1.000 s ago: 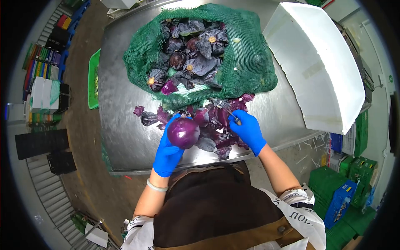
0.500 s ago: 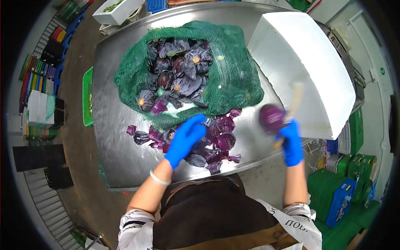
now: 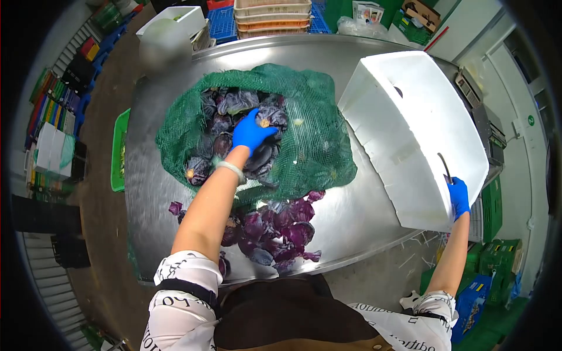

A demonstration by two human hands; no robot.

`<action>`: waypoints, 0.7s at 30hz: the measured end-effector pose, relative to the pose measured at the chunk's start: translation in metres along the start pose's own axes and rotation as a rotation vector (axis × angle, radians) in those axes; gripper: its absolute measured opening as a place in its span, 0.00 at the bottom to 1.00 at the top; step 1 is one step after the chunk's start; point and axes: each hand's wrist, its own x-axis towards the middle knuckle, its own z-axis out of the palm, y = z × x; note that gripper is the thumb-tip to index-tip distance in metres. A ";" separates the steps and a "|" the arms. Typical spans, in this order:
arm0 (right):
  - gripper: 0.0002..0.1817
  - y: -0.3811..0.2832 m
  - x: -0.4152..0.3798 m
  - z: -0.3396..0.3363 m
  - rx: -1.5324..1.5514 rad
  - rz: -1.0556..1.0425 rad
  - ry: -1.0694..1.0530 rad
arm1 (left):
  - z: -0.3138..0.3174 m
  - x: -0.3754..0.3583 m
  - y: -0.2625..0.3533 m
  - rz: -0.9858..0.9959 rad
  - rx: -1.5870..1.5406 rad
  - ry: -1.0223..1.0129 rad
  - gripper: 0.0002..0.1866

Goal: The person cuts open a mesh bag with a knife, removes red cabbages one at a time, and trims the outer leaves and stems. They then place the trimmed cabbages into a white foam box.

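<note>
My left hand [image 3: 252, 133], in a blue glove, reaches into the open green mesh bag [image 3: 316, 134]. Its thumb and fingers are spread over a red cabbage [image 3: 273, 116] with a pale cut stem, touching it or just above it. More dark cabbages, one of them a whole cabbage [image 3: 198, 169] at the bag's left, lie around the hand. At the near right edge of the white foam box [image 3: 383, 146], my gloved right hand [image 3: 459, 198] is closed on a knife [image 3: 445, 167], whose thin dark blade points up and away. The knife's handle is mostly hidden in the fist.
Loose purple cabbage leaves [image 3: 275, 234] lie on the steel table [image 3: 158, 234] before the bag. A green crate [image 3: 119, 152] stands off the left edge. Stacked trays [image 3: 272, 17] are behind the table, and green crates [image 3: 497, 257] stand at the right. A small dark patch shows inside the box.
My left hand has moved forward from the loose leaves into the bag. My right hand has moved right to the foam box; the purple cabbage beside it before is gone from there.
</note>
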 end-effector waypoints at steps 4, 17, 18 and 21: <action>0.23 -0.081 -0.051 -0.025 0.356 -0.023 0.397 | -0.016 -0.004 -0.026 -0.074 -0.766 -0.222 0.40; 0.36 -0.347 -0.248 0.111 1.353 -0.508 -1.123 | -0.072 -0.222 -0.001 -0.577 -1.190 -0.707 0.21; 0.35 -0.348 -0.259 0.122 1.369 -0.397 -1.122 | -0.071 -0.234 -0.011 -0.669 -1.229 -0.568 0.21; 0.29 -0.343 -0.302 0.178 1.368 -0.140 -0.986 | -0.074 -0.268 -0.044 -0.615 -1.497 -0.228 0.21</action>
